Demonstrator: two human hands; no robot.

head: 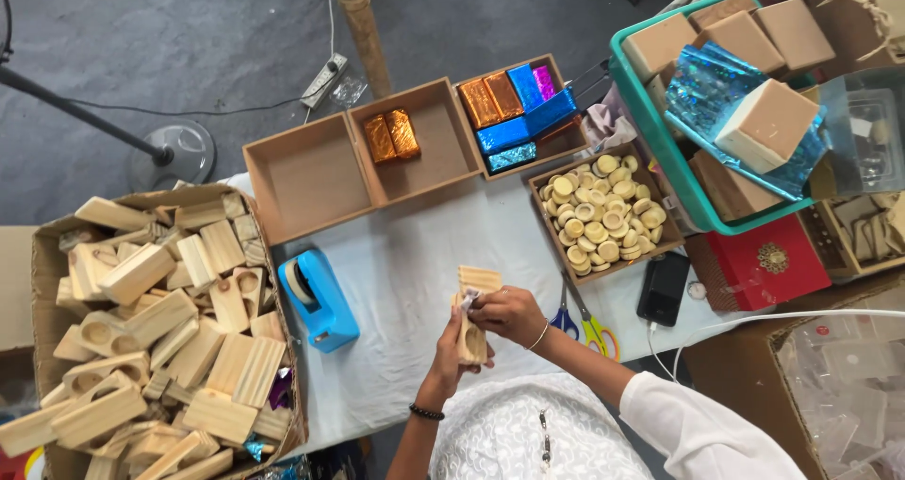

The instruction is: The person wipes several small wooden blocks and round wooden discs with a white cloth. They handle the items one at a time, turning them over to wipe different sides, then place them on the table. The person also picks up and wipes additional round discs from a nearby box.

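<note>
The table (pixel 415 254) under its pale cloth spreads out before me, crowded on every side. At my left a big cardboard box (pixel 42 254) brims with pale wooden blocks (pixel 170 339), many with round hollows cut in them. Far on my right a green plastic crate (pixel 660 131) holds tan boxes (pixel 768 122) and sheets of shiny blue foil (pixel 707 79). Along the far edge of the table stand three shallow wooden trays side by side: the leftmost bare tray (pixel 306 173), the middle tray (pixel 443 140) carrying two orange foil-wrapped blocks (pixel 391 135), and the foil tray (pixel 556 140) packed with orange, blue and purple wrapped blocks. Just right of those, a smaller tray (pixel 660 244) is heaped with little round wooden discs (pixel 603 214). A red box (pixel 764 268) lies beside a dark phone (pixel 663 289). A blue tape dispenser (pixel 319 299) sits on the cloth just left of my hands, and scissors (pixel 577 324) with blue and yellow handles lie just right of them. Near the middle of the table's near edge, my left hand (pixel 451 353) wraps around the lower part of a wooden block (pixel 474 310), holding it above the cloth, while my right hand (pixel 509 312) curls over its side, fingertips pinching a small pale bit (pixel 468 298) against the wood.
</note>
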